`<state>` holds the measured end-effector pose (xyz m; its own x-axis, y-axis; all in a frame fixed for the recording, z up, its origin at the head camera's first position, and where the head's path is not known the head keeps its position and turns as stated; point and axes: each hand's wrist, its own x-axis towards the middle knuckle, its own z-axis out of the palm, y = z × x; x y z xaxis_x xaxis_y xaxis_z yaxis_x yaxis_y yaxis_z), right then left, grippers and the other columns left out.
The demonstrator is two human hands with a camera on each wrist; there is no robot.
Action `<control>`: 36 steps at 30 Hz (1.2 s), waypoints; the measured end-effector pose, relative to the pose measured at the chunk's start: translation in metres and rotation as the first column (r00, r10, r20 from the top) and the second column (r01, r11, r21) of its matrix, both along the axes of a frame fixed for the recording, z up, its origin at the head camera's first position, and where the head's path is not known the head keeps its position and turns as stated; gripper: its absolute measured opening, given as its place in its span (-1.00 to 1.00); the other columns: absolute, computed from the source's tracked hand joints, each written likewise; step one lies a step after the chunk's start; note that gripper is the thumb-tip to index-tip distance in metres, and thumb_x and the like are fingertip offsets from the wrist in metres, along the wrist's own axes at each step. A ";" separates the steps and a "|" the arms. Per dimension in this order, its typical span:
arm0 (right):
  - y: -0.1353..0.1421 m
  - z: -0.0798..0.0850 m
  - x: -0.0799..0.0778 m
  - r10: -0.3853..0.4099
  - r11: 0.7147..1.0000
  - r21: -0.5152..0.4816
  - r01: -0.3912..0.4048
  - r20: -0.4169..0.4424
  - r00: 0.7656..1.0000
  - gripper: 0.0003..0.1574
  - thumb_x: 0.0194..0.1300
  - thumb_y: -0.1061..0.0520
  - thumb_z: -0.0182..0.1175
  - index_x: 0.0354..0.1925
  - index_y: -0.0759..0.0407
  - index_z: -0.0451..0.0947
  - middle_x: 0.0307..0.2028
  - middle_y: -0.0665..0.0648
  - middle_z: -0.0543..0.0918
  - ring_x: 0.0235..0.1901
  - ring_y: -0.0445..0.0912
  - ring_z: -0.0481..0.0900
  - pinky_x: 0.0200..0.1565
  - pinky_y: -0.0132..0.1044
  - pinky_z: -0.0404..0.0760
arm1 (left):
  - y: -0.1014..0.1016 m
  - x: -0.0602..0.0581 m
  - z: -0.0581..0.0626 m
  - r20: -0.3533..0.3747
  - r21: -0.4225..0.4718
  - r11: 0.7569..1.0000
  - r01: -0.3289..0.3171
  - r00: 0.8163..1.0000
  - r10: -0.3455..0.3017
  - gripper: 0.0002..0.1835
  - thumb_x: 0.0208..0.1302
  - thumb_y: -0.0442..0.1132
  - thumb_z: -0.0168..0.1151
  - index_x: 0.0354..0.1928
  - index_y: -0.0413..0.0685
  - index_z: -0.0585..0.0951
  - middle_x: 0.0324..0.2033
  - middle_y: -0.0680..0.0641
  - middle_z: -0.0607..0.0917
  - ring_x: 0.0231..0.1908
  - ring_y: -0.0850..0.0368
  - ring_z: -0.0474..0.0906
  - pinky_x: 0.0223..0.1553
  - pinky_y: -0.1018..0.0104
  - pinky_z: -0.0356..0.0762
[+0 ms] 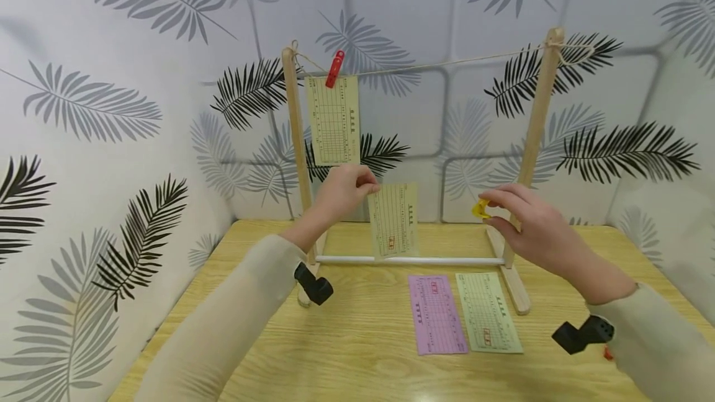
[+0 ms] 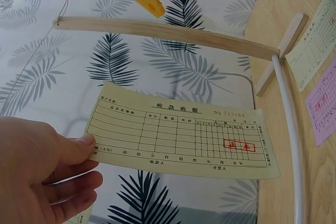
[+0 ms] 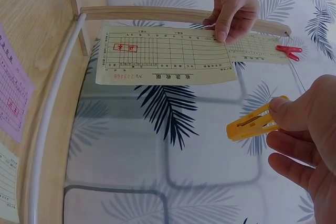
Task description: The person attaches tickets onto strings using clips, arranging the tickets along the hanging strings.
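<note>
My left hand (image 1: 347, 190) pinches a pale yellow receipt slip (image 1: 395, 219) by its upper corner, so it hangs below the string (image 1: 447, 64). Printed lines and a red stamp show on the slip (image 2: 181, 135) in the left wrist view. In my right hand (image 1: 533, 231) is a yellow clothespin (image 3: 254, 121), pinched by its handle end between thumb and fingers. Up on the string, a red clothespin (image 1: 335, 69) clips another pale yellow slip (image 1: 335, 120) near the left post.
Two wooden posts (image 1: 537, 116) carry the string, with a white rod (image 1: 413, 260) joining them low down. On the wooden table (image 1: 346, 340) lie a pink slip (image 1: 438, 315) and a pale yellow-green slip (image 1: 489, 313). A small red object (image 1: 608, 352) is partly hidden by the right sleeve.
</note>
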<state>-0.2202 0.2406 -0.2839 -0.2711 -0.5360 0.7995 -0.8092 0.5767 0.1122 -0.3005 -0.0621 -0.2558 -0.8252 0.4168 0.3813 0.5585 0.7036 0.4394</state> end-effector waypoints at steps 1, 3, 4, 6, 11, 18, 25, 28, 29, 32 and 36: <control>-0.002 0.002 -0.001 0.001 1.000 0.004 -0.001 -0.007 1.000 -0.41 0.43 -0.12 -0.13 -0.06 0.38 0.51 -0.22 0.23 0.55 -0.32 0.00 0.54 -0.39 -0.27 0.50 | 0.000 0.000 0.003 -0.007 0.000 1.000 0.002 1.000 -0.002 -0.88 0.27 -0.20 0.20 -0.30 -0.05 0.67 -0.39 0.03 0.65 -0.42 0.18 0.50 -0.40 0.34 0.45; -0.004 0.007 -0.004 0.006 1.000 0.015 -0.006 -0.019 1.000 -0.42 0.42 -0.10 -0.12 -0.06 0.39 0.51 -0.22 0.24 0.55 -0.32 0.01 0.55 -0.40 -0.24 0.52 | 0.000 0.000 0.008 -0.016 -0.002 1.000 0.005 1.000 -0.005 -0.88 0.27 -0.20 0.19 -0.29 -0.05 0.67 -0.36 0.03 0.65 -0.40 0.18 0.51 -0.37 0.33 0.46; -0.006 0.010 -0.006 0.017 1.000 0.016 -0.017 -0.023 1.000 -0.44 0.42 -0.08 -0.11 -0.06 0.40 0.51 -0.22 0.25 0.55 -0.32 0.01 0.55 -0.39 -0.23 0.53 | 0.000 0.000 0.011 -0.018 -0.003 1.000 0.003 1.000 -0.003 -0.88 0.28 -0.20 0.19 -0.28 -0.05 0.66 -0.35 0.03 0.66 -0.39 0.19 0.51 -0.36 0.33 0.46; -0.009 0.016 -0.010 0.036 0.999 0.015 -0.035 -0.026 0.999 -0.59 0.37 0.07 0.05 -0.06 0.42 0.50 -0.22 0.27 0.54 -0.32 0.02 0.55 -0.36 -0.23 0.53 | 0.000 0.000 0.016 -0.016 0.003 1.000 -0.003 1.000 0.003 -0.87 0.29 -0.20 0.17 -0.26 -0.05 0.66 -0.33 0.03 0.67 -0.38 0.19 0.52 -0.35 0.32 0.47; -0.019 0.030 -0.017 0.029 1.000 0.008 -0.029 -0.004 1.000 -0.44 -0.11 0.51 0.37 -0.05 0.43 0.50 -0.23 0.27 0.52 -0.29 0.03 0.55 -0.28 -0.20 0.54 | -0.001 -0.003 0.027 -0.069 0.031 0.999 -0.014 0.997 0.016 -0.87 0.28 -0.21 0.18 -0.26 -0.08 0.65 -0.35 0.02 0.67 -0.40 0.19 0.52 -0.37 0.33 0.47; -0.031 0.034 -0.023 -0.013 1.000 -0.013 0.014 0.038 0.999 -0.46 -0.08 0.53 0.33 -0.05 0.40 0.50 -0.24 0.26 0.53 -0.30 0.03 0.55 -0.31 -0.16 0.57 | 0.004 -0.006 0.041 -0.119 0.043 0.999 -0.016 0.993 0.021 -0.86 0.27 -0.21 0.19 -0.27 -0.12 0.65 -0.36 -0.02 0.66 -0.41 0.16 0.52 -0.36 0.33 0.47; -0.039 0.047 -0.034 0.000 0.997 -0.080 0.004 0.055 0.998 -0.51 -0.05 0.55 0.29 -0.07 0.46 0.49 -0.26 0.29 0.54 -0.30 0.04 0.56 -0.30 -0.21 0.56 | 0.006 -0.012 0.058 -0.120 0.024 1.000 -0.017 0.993 0.020 -0.84 0.31 -0.20 0.15 -0.21 -0.11 0.64 -0.30 -0.02 0.65 -0.33 0.15 0.53 -0.27 0.29 0.48; -0.040 0.056 -0.039 -0.014 0.994 -0.105 0.021 0.068 0.998 -0.53 -0.03 0.55 0.28 -0.07 0.46 0.50 -0.25 0.29 0.54 -0.30 0.03 0.57 -0.30 -0.24 0.56 | 0.007 -0.012 0.064 -0.149 0.030 0.999 -0.019 0.989 0.023 -0.83 0.31 -0.21 0.15 -0.20 -0.13 0.64 -0.30 -0.04 0.65 -0.31 0.14 0.53 -0.26 0.29 0.48; -0.041 0.058 -0.040 -0.018 0.993 -0.111 0.027 0.078 0.997 -0.53 -0.02 0.55 0.28 -0.07 0.46 0.49 -0.25 0.29 0.54 -0.30 0.03 0.57 -0.30 -0.24 0.56 | 0.007 -0.012 0.066 -0.155 0.031 0.999 -0.022 0.988 0.026 -0.83 0.31 -0.21 0.15 -0.19 -0.13 0.64 -0.30 -0.04 0.66 -0.31 0.14 0.53 -0.25 0.29 0.48; -0.044 0.066 -0.043 -0.022 0.992 -0.118 0.033 0.099 0.995 -0.55 0.01 0.54 0.26 -0.06 0.46 0.49 -0.23 0.30 0.54 -0.29 0.04 0.56 -0.29 -0.24 0.55 | 0.008 -0.012 0.072 -0.177 0.026 0.999 -0.031 0.984 0.035 -0.83 0.31 -0.21 0.15 -0.19 -0.14 0.64 -0.29 -0.04 0.66 -0.32 0.14 0.53 -0.25 0.30 0.48; -0.048 0.074 -0.046 -0.019 0.992 -0.125 0.032 0.105 0.994 -0.56 0.04 0.53 0.24 -0.05 0.45 0.48 -0.22 0.31 0.53 -0.29 0.04 0.56 -0.29 -0.23 0.55 | 0.010 -0.013 0.079 -0.192 0.017 0.999 -0.045 0.980 0.047 -0.82 0.31 -0.21 0.15 -0.19 -0.15 0.63 -0.29 -0.05 0.67 -0.33 0.14 0.54 -0.26 0.29 0.48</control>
